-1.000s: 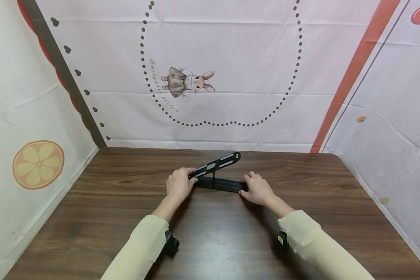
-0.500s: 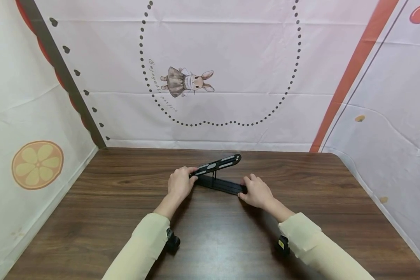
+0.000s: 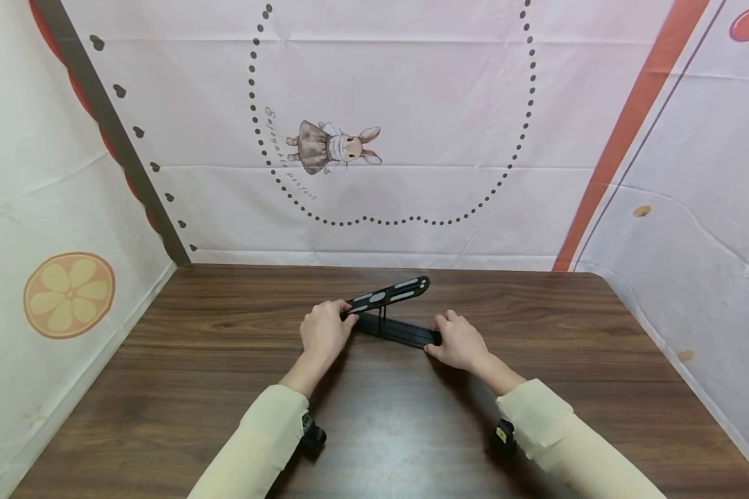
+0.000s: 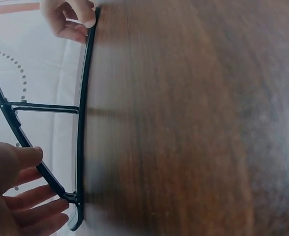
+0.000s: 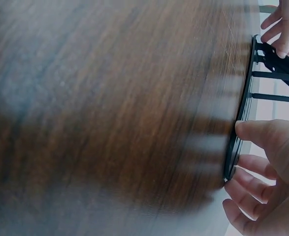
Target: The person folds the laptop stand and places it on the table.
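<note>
A black folding stand, likely for a laptop, is propped on the table with its upper arm slanting up to the right, grey pads along it. Thin struts join that arm to the flat base bar. My left hand grips the low, hinged end of the upper arm, thumb on one side and fingers on the other. At the base bar's right end, my right hand pinches it between thumb and fingers. The right wrist view shows two parallel struts rising from the base.
The brown wooden table stretches around both hands. A white printed cloth hangs behind its far edge, with more cloth along the left and right sides. Each wrist wears a small black camera.
The upper arm's raised end has dropped slightly. The base bar's right end has turned a little toward me. My left hand has shifted slightly right.
</note>
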### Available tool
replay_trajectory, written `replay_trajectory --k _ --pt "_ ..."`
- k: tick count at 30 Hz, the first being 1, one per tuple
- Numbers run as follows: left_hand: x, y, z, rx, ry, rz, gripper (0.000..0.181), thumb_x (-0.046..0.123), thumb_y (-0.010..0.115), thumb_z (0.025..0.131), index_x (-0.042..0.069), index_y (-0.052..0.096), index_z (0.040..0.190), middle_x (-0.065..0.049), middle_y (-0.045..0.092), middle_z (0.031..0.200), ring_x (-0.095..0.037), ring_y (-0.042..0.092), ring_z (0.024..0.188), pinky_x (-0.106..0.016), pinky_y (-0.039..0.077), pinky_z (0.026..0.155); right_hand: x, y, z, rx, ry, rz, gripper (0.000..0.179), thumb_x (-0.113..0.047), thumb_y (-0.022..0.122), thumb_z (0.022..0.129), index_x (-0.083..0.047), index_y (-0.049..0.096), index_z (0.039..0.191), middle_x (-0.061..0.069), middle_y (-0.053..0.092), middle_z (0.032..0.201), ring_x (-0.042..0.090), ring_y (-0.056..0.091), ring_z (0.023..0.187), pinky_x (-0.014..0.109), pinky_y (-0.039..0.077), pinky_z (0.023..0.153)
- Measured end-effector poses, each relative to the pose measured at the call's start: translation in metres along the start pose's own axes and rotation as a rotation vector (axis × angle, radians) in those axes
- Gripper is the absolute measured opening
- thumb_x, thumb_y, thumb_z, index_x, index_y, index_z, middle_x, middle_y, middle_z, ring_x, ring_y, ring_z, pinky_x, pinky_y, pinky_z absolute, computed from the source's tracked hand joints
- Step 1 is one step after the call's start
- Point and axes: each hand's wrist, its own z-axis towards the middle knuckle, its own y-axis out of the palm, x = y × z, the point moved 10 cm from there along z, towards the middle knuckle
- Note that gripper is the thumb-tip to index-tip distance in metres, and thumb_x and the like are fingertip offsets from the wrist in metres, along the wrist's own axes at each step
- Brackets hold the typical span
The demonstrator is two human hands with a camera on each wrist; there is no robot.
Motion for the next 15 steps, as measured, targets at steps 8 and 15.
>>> replay_trajectory --k 8,15 --pt "0.002 0.0 0.002 0.033 0.014 0.0 0.017 0.029 0.071 0.08 0.02 0.074 0.095 -0.004 0.072 0.088 -0.028 0.065 0.062 -0.033 0.041 0.041 -0.002 -0.002 -0.006 0.01 0.007 -0.005 0.035 -0.029 0.074 0.074 -0.005 0.06 0.096 0.009 0.053 0.088 0.024 0.053 0.075 0.039 0.047 0.064" --pt "0.001 0.001 0.004 0.049 0.036 -0.018 0.018 0.028 0.071 0.079 0.021 0.074 0.095 -0.004 0.072 0.091 -0.027 0.064 0.06 -0.033 0.041 0.042 -0.008 -0.002 -0.014 0.033 0.007 0.001 0.034 -0.03 0.074 0.074 -0.005 0.06 0.093 0.007 0.051 0.084 0.022 0.052 0.071 0.036 0.046 0.061"
